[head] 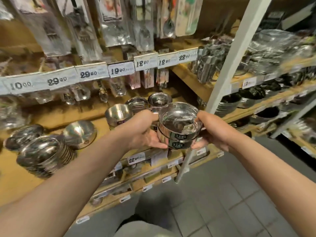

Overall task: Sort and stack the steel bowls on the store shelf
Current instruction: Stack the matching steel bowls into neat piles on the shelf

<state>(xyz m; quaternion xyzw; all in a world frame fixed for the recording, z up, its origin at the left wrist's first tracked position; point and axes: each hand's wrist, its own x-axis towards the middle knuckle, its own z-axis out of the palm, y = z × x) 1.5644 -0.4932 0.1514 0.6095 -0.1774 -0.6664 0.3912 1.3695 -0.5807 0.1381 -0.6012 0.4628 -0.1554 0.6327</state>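
Note:
I hold a small stack of two nested steel bowls [178, 124], each with a dark label, in front of the wooden shelf [56, 117]. My left hand [143, 132] grips the stack's left side and my right hand [212, 130] grips its right side and rim. Behind the stack, more upright steel bowls [118, 115] stand on the shelf. Further left, a stack of upturned bowls [46, 154] lies tilted, with a single upturned bowl [79, 132] beside it.
Packaged cutlery [85, 31] hangs above a strip of price tags [95, 72]. A white upright post [227, 69] divides this bay from the right bay, where steel cups [206, 65] and dark pots [230, 103] stand. Lower shelves and grey floor tiles [222, 202] lie below.

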